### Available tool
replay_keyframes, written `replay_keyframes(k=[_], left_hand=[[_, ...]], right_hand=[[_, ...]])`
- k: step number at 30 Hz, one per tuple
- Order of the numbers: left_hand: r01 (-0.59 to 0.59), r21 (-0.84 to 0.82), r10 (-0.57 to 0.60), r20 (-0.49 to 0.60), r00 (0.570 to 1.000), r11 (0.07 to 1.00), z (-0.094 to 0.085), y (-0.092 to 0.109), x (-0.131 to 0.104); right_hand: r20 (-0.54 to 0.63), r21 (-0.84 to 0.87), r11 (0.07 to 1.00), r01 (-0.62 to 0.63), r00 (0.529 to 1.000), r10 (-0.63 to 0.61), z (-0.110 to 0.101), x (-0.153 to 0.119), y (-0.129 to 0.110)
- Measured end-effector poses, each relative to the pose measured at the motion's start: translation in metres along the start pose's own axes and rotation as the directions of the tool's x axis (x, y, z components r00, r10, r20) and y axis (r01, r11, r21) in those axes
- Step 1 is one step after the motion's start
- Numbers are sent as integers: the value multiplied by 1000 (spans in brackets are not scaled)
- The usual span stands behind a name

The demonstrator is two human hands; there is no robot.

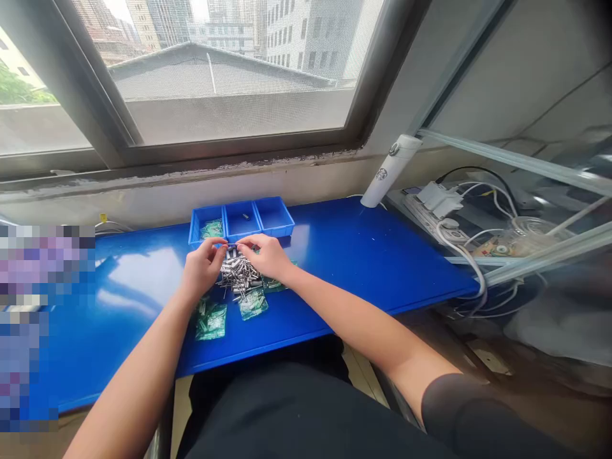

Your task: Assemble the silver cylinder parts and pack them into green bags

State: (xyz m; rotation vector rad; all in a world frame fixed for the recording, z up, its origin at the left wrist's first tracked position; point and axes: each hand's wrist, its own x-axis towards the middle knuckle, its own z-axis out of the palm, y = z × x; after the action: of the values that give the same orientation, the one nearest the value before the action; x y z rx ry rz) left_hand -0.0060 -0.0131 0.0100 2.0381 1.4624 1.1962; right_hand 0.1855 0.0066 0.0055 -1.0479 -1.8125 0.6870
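My left hand (205,268) and my right hand (262,255) meet over a pile of small metal parts (240,274). Both are closed in a pinch, fingertips almost touching, on a small thin metal part (232,245) that spans the gap between them. The pile holds shiny rods and short cylinders, too small to tell apart. Around it lie green plastic packets: one at the front left (211,322), one in front (253,304), and one partly hidden by my right hand (272,285).
Behind my hands stands a blue three-part tray (277,231); green packets (211,228) lie in its left compartment, a small metal piece (246,217) in the middle one. A white bottle (389,172) stands at the back right, near a power strip (435,213) with cables. A pixelated area covers the far left.
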Motion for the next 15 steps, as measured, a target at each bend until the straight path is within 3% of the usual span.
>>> replay_keyframes(k=[9,15], left_hand=[[24,25,-24,12,1000,999,1,-4,1],[21,17,-22,28,999,1000,-1,2,1]], right_hand=[[4,26,1000,-1,1000,1,2,-1,-1],[14,186,976,-108,994,108,-1,0,-7]])
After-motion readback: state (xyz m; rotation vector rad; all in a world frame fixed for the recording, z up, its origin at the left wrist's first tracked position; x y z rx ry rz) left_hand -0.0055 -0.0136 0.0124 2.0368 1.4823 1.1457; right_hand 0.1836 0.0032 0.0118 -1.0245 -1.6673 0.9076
